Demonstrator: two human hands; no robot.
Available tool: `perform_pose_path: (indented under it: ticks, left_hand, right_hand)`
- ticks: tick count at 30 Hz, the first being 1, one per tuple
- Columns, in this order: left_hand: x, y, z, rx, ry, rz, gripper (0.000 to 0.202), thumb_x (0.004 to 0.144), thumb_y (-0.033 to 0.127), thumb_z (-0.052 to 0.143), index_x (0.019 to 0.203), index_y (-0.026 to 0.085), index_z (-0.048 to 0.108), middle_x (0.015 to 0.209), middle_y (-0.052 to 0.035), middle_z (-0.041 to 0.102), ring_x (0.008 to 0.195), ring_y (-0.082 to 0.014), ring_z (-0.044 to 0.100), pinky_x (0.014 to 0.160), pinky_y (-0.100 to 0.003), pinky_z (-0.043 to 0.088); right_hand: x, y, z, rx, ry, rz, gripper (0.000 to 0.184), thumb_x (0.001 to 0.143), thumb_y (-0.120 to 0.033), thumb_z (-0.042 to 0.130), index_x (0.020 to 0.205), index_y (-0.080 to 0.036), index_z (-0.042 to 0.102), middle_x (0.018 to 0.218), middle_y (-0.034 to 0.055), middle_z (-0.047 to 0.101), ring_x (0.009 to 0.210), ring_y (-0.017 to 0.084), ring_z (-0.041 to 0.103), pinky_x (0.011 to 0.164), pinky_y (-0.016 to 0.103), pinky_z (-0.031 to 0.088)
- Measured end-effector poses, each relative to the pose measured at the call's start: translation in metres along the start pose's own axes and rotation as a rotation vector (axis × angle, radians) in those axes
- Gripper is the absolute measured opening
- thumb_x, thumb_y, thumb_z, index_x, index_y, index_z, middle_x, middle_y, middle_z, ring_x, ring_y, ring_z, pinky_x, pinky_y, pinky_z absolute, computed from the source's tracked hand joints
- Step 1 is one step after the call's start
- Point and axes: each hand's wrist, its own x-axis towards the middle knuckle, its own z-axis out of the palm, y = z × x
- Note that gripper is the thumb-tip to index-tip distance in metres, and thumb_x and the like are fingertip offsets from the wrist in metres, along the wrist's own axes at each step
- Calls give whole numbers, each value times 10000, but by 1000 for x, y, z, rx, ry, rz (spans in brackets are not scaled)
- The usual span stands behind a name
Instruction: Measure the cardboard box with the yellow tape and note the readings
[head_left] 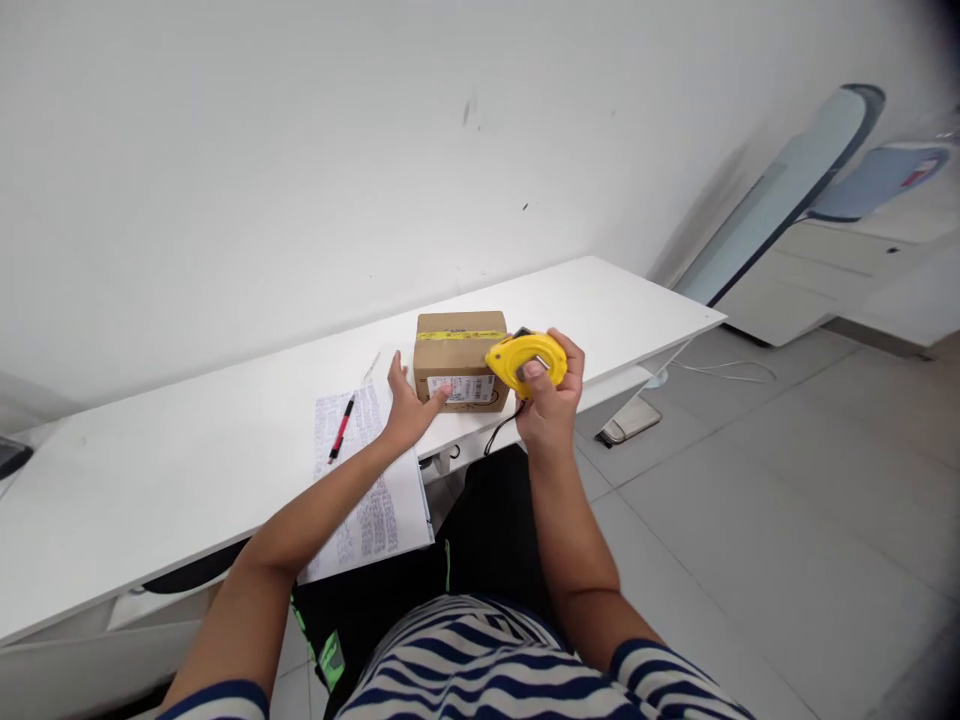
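Tape measure [511, 354] of rounded yellow plastic sits clasped in the right hand [553, 408], mid-frame; the left hand [409, 414], spread open, touches a brown cardboard box [456, 354], apparently steadying it.

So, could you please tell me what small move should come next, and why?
I'd probably have the left hand draw a little blade from the tape measure: the right hand grips it beside the box, its narrow end points toward the box, and no drawn-out blade shows. The left hand, at the box's left side, seems near enough.
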Motion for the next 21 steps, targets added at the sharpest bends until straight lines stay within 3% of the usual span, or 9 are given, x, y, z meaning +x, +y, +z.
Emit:
perform_pose_path:
  ticks: [2, 4, 6, 8, 10, 12, 15, 19, 21]
  left_hand:
    - [-14, 24, -10, 61, 89, 60, 1236, 679, 700, 880, 1620, 305, 184, 1792, -191, 104, 1685, -382, 132, 1344, -570, 226]
    - [-27, 55, -24, 59, 120, 171, 950, 771, 781, 749, 1492, 281, 384, 1649, -178, 404, 1571, -335, 385, 1307, -530, 303]
    - [-36, 85, -36, 6, -176, 78, 644, 907, 839, 508, 1188, 264, 589, 1260, -114, 691, 1242, -263, 654, 1142, -470, 478]
    - [-40, 107, -42, -92, -537, -100, 711, 863, 908, 479, 1016, 229, 624, 1017, -90, 727, 943, -219, 717, 891, -402, 561]
    - [-41, 119, -42, -180, -730, -232, 742, 777, 929, 587, 952, 209, 616, 899, -64, 709, 783, -179, 694, 718, -339, 535]
    - [-39, 122, -40, -221, -744, -270, 726, 722, 905, 680, 890, 206, 582, 792, -23, 670, 689, -141, 644, 633, -294, 485]
    - [-34, 120, -37, -196, -694, -230, 662, 767, 841, 711, 787, 209, 515, 667, 30, 593, 597, -90, 535, 607, -261, 427]
    - [-16, 118, -38, -86, -756, -201, 575, 835, 740, 732, 752, 206, 536, 635, 42, 558, 581, -80, 488, 626, -267, 411]
    - [4, 117, -43, -49, -726, -176, 535, 828, 708, 754, 750, 208, 581, 630, 33, 566, 586, -91, 504, 642, -283, 433]
  right_hand:
    - [8, -3, -17, -64, -149, 55, 711, 648, -623, 911, 1218, -319, 614, 1062, 11, 703, 908, 190, 728, 838, 361, 649]
    - [11, -9, -30, -130, -276, 46, 739, 623, -671, 912, 1221, -327, 648, 1088, 28, 716, 894, 206, 730, 812, 376, 653]
    - [9, -17, -36, -195, -391, -12, 765, 633, -719, 895, 1252, -336, 657, 1167, 59, 721, 971, 257, 753, 861, 443, 661]
    - [6, -26, -37, -250, -514, -83, 797, 669, -736, 873, 1328, -354, 639, 1208, 77, 728, 1044, 301, 764, 894, 498, 661]
    - [2, -33, -34, -291, -619, -139, 819, 715, -708, 864, 1413, -373, 599, 1199, 76, 746, 1050, 303, 772, 881, 498, 667]
    - [0, -39, -31, -334, -654, -175, 818, 748, -673, 863, 1452, -366, 581, 1160, 70, 763, 996, 279, 780, 835, 458, 679]
    - [2, -45, -32, -425, -655, -189, 753, 777, -645, 857, 1418, -331, 616, 1164, 77, 764, 983, 254, 779, 824, 413, 689]
    - [18, -48, -45, -503, -738, -189, 687, 855, -553, 824, 1461, -359, 567, 1310, 80, 726, 1115, 262, 762, 878, 432, 702]
    - [34, -50, -55, -580, -734, -227, 671, 871, -534, 810, 1469, -365, 558, 1375, 92, 692, 1207, 292, 731, 913, 480, 703]
